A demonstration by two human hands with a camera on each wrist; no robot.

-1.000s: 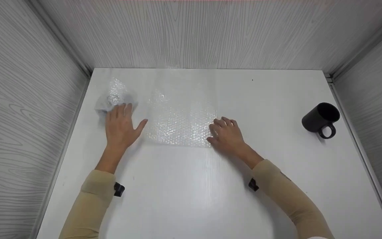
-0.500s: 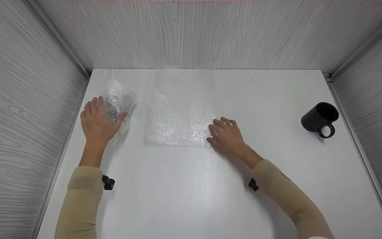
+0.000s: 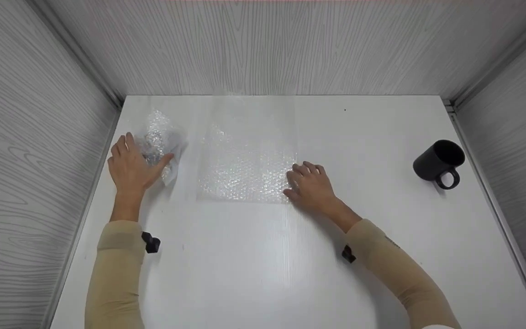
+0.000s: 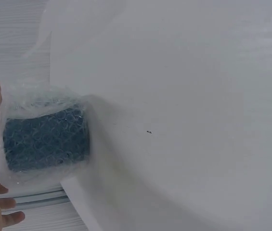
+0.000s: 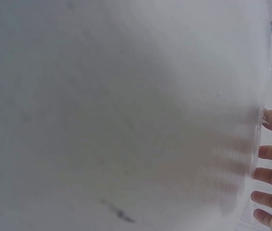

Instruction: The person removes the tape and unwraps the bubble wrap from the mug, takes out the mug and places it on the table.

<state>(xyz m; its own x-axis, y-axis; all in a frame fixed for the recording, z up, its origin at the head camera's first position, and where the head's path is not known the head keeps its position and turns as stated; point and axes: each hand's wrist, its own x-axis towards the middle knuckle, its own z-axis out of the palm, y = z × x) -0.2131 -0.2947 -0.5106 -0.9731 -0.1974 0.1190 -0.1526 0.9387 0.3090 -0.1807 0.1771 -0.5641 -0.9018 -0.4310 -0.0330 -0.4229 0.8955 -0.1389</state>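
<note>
At the left of the table, a bubble-wrapped bundle (image 3: 165,144) lies in crumpled clear wrap; the left wrist view shows a dark blue thing (image 4: 46,139) through the bubbles. My left hand (image 3: 128,169) is spread beside it, fingers along its left side and thumb across its near right. The hand's palm side is hidden in the head view. A flat, clear bubble wrap sheet (image 3: 244,169) lies in the middle of the table. On its near right edge rests my right hand (image 3: 311,185), with relaxed, slightly bent fingers (image 5: 265,176).
A black mug (image 3: 432,162) is at the right side of the white table (image 3: 254,256), its handle toward the near right. Grey wood-grain panels (image 3: 254,45) enclose the table at the back and on both sides.
My left hand has moved from the near side of the wrapped bundle to its left, the thumb now reaching across it. The right hand has stayed at the sheet's edge.
</note>
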